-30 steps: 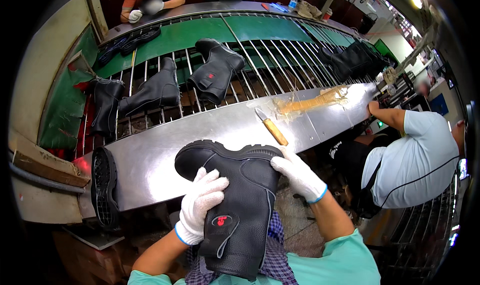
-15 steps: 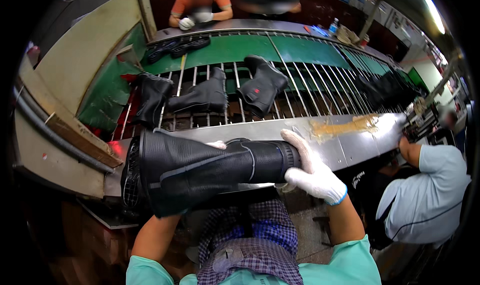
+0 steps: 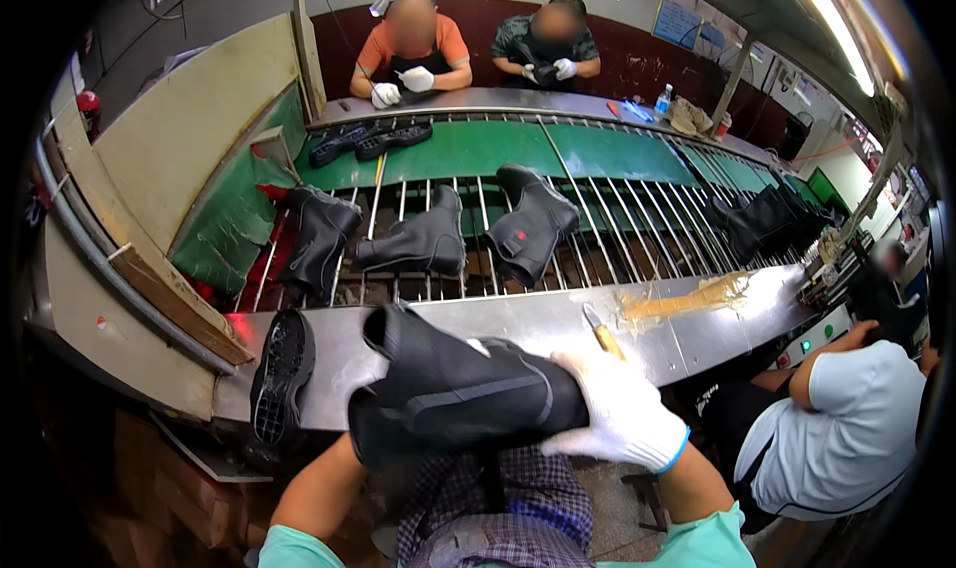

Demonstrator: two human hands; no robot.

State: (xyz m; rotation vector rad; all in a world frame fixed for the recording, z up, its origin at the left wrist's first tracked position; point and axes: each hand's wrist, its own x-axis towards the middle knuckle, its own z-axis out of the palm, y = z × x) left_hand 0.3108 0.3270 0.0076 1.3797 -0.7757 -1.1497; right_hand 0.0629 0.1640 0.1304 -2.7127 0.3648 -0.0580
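Note:
A black leather boot (image 3: 463, 394) lies sideways across my hands, its wide shaft to the left and foot end to the right. My right hand (image 3: 622, 409), in a white knit glove, is closed round the foot end. My left hand (image 3: 480, 347) is mostly hidden behind the boot; only a bit of white glove shows at its far side, closed on it. A black sole (image 3: 283, 377) with a gridded face lies on the metal table edge (image 3: 478, 319) to the left. Beyond my right hand lies a knife (image 3: 603, 333) with a yellowish handle, partly covered by the glove.
Three black boots (image 3: 428, 237) lie on the metal roller rack (image 3: 637, 220), with more boots (image 3: 762, 220) at the right. Two soles (image 3: 368, 142) rest on the green belt (image 3: 468, 150). Two gloved people sit across; a person in light blue (image 3: 827, 419) works at my right.
The boot has turned, swinging its shaft opening up into view, and come nearer to me. The sole and the knife now show more fully. My view has tilted up.

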